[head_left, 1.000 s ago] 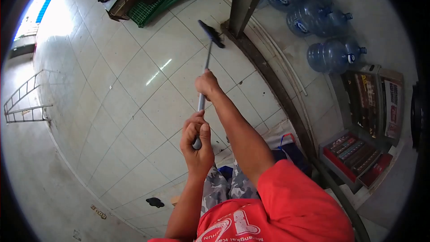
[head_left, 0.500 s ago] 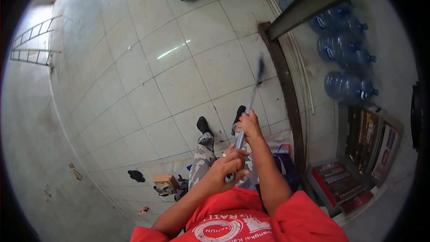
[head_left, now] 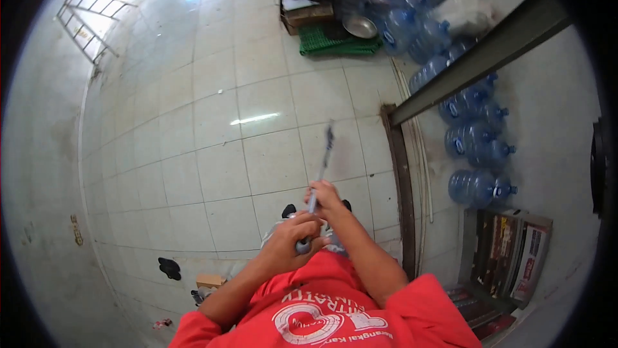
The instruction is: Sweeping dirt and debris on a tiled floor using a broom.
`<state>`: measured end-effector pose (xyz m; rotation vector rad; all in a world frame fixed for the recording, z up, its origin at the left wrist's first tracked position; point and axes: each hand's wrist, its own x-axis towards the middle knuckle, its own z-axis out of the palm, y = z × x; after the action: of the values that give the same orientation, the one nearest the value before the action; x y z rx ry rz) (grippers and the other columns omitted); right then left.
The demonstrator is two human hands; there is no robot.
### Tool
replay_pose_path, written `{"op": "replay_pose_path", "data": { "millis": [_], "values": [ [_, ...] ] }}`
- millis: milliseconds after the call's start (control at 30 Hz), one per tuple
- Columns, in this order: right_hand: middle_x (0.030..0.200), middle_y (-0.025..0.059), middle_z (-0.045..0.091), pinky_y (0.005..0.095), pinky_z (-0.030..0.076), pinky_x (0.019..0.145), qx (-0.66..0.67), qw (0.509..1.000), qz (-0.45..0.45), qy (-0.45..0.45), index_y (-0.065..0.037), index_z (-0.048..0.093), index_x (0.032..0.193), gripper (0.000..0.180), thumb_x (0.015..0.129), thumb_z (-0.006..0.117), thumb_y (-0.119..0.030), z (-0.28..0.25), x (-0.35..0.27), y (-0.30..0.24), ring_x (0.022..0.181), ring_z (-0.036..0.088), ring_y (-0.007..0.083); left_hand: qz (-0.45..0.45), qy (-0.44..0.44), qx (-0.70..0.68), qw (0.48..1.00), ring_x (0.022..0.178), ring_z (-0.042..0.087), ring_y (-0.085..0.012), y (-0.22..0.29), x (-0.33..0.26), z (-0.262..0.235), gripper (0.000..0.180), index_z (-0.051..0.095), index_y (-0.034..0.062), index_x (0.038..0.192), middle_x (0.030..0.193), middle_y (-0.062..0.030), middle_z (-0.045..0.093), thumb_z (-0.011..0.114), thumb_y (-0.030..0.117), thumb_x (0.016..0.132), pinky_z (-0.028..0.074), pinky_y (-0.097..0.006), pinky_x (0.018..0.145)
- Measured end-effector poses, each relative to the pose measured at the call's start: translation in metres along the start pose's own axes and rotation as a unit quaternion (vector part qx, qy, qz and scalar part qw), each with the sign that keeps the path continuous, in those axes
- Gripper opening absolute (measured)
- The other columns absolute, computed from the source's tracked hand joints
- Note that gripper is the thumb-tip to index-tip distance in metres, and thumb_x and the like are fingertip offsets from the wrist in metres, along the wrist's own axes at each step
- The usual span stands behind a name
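Left hand (head_left: 288, 240) is clamped around the lower end of a long grey metal-handled tool (head_left: 320, 177). Right hand (head_left: 325, 196) grips the same handle just above it, hands nearly touching. The tool points forward over the white tiled floor (head_left: 219, 129), its tip blurred. Blue plastic water jugs (head_left: 473, 148) stand far right.

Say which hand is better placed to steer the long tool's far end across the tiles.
Right, probably. The right hand grips the grey tool handle higher up, nearer its blurred far end. The left hand clasps the butt close to the red shirt, suiting it more as a pivot.
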<state>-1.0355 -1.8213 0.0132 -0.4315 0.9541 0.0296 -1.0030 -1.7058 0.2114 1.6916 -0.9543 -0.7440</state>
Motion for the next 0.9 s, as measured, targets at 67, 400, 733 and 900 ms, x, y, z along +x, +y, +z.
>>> {"op": "replay_pose_path", "data": {
  "millis": [67,400,733,900],
  "values": [
    [0.064,0.0072,0.048,0.0346,0.046,0.049,-0.011,0.999,0.007,0.039,-0.004,0.045,0.083,0.009,0.082,0.051,-0.011,-0.004,-0.04,-0.001,0.054,0.05,0.0194,0.023,-0.037,-0.053,0.998,0.075,0.053,-0.0305,0.018,-0.01,-0.016,0.02,0.048,-0.0001,0.071,0.076,-0.0131,0.053,0.067,0.006,0.073,0.042,-0.036,0.07],
    [0.046,-0.0011,0.041,0.0266,0.027,0.03,-0.148,0.978,-0.078,0.127,-0.014,0.047,0.06,0.017,0.075,0.051,-0.023,-0.182,-0.136,0.008,0.032,0.037,0.0122,0.16,-0.167,-0.022,0.973,0.112,0.047,-0.035,0.013,-0.036,-0.069,0.055,0.046,-0.0023,0.119,0.116,-0.0201,0.053,0.065,0.024,0.075,0.037,-0.039,0.096],
    [0.074,-0.0007,0.047,0.0161,0.028,0.056,-0.243,0.934,-0.203,0.163,-0.003,0.049,0.084,0.019,0.068,0.039,-0.001,-0.174,-0.26,0.082,0.063,0.039,0.0039,-0.038,0.076,-0.003,0.996,0.1,0.055,-0.0248,-0.065,-0.092,-0.164,0.027,0.058,0.0033,0.094,0.107,-0.0122,0.058,0.063,0.026,0.081,0.045,-0.036,0.085],
    [0.073,-0.0007,0.047,0.0167,0.028,0.055,-0.199,0.96,-0.133,0.144,-0.004,0.049,0.083,0.016,0.07,0.039,-0.004,-0.17,-0.25,0.058,0.062,0.039,0.0043,-0.127,0.218,0.042,0.967,0.098,0.055,-0.0236,-0.101,-0.137,-0.181,0.022,0.055,0.0041,0.079,0.109,-0.0106,0.057,0.067,0.023,0.077,0.046,-0.035,0.081]
  ]
}}
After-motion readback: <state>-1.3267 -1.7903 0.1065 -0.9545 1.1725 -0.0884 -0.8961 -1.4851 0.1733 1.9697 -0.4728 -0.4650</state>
